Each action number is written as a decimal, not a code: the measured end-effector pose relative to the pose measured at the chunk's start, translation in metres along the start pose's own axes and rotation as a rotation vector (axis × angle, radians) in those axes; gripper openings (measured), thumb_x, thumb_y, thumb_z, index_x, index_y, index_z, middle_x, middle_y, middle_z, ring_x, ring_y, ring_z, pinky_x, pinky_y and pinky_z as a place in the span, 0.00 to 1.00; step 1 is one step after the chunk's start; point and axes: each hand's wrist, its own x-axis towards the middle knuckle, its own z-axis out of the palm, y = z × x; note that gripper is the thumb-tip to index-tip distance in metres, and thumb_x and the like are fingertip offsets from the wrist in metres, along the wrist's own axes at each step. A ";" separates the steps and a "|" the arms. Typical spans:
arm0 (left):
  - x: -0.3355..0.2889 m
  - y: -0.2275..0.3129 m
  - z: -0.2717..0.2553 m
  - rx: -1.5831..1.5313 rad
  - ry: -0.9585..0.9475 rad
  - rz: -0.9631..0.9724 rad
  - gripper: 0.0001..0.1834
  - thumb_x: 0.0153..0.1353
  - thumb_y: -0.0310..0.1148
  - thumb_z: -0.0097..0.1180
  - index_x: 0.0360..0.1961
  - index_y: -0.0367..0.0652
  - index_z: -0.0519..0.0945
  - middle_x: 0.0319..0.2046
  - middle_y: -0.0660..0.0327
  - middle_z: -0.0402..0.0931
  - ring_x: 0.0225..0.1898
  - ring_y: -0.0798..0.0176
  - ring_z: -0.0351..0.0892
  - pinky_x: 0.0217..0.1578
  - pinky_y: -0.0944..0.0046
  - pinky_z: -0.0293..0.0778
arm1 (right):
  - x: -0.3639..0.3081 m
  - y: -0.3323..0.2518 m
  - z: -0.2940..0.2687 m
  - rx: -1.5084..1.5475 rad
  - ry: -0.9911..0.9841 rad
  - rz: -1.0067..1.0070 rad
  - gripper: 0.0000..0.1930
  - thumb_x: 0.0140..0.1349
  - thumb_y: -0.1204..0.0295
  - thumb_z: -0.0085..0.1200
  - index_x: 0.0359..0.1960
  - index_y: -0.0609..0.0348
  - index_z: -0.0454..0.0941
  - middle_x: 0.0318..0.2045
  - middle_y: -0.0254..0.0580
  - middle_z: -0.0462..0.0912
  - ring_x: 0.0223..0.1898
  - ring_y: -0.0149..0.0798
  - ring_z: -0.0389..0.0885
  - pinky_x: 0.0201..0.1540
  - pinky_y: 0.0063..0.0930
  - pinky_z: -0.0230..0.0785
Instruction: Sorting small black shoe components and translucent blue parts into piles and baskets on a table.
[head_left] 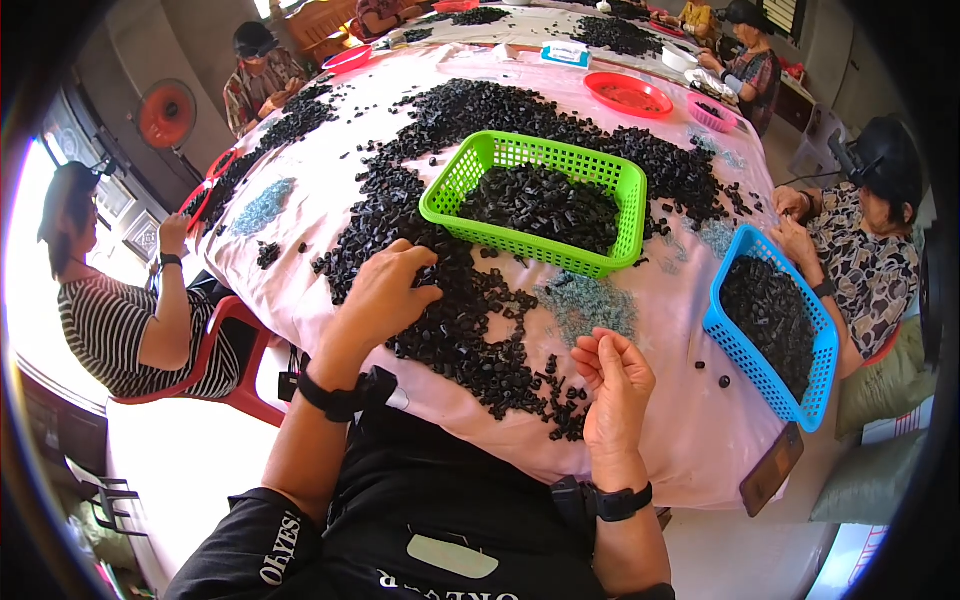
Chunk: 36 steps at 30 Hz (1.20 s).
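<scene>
My left hand [385, 290] reaches over a heap of small black pieces [470, 330] on the pink cloth, thumb and fingers apart, fingertips at the pieces. My right hand [617, 390] is raised near the cloth, palm side up, thumb and fingertips pinched together. Anything held in that pinch is too small to make out. Beyond it lies a patch of tiny clear bluish bits [588, 305]. A green perforated basket [540, 245], partly filled with black pieces, stands just past my hands on the heap.
At the right, a blue basket [772, 400] of black pieces sits by a co-worker [860, 230], with a phone [772, 470] at the table edge. Red trays [628, 95] and more black heaps lie farther back. Another person [140, 290] sits left on a red chair [245, 390].
</scene>
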 end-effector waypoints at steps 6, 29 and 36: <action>-0.035 -0.021 -0.018 0.055 -0.102 -0.105 0.24 0.47 0.38 0.72 0.45 0.39 0.82 0.36 0.50 0.80 0.38 0.46 0.82 0.41 0.52 0.76 | 0.000 0.000 0.002 -0.006 -0.002 -0.006 0.10 0.72 0.70 0.54 0.45 0.65 0.81 0.35 0.40 0.85 0.33 0.32 0.84 0.40 0.23 0.78; 0.010 -0.009 0.029 0.040 -0.012 0.004 0.25 0.47 0.32 0.72 0.48 0.37 0.81 0.36 0.50 0.80 0.40 0.48 0.82 0.43 0.55 0.77 | 0.000 0.001 0.002 -0.024 -0.006 0.008 0.09 0.71 0.71 0.55 0.45 0.65 0.81 0.34 0.41 0.85 0.33 0.31 0.84 0.39 0.22 0.77; 0.015 -0.001 0.029 0.127 -0.059 0.069 0.20 0.48 0.32 0.70 0.44 0.38 0.83 0.36 0.51 0.80 0.41 0.47 0.82 0.44 0.53 0.76 | 0.000 0.001 0.002 -0.021 -0.012 0.018 0.10 0.71 0.71 0.55 0.45 0.66 0.81 0.35 0.41 0.85 0.33 0.32 0.84 0.39 0.23 0.78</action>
